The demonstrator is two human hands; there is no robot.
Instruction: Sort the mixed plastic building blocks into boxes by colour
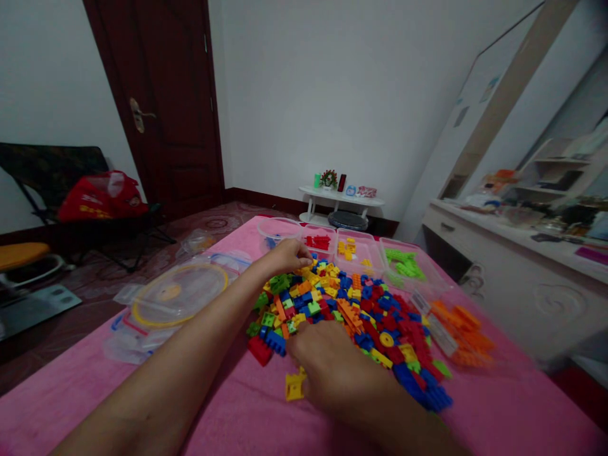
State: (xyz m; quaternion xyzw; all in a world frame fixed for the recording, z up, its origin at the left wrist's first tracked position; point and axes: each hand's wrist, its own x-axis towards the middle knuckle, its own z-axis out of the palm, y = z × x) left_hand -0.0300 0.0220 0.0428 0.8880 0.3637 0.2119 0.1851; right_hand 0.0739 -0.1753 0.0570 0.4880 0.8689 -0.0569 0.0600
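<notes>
A heap of small plastic building bricks in red, blue, yellow, green and orange lies on a pink cloth. My left hand reaches to the far left edge of the heap, fingers curled down onto the bricks there; what it grips is hidden. My right hand rests palm down on the near edge of the heap, fingers bent among the bricks. A lone yellow brick lies just left of it.
Clear sorting trays stand behind the heap: one with red bricks, one with yellow bricks, one with green bricks. Orange bricks in a bag lie right. Clear lids and bags lie left. A dresser stands right.
</notes>
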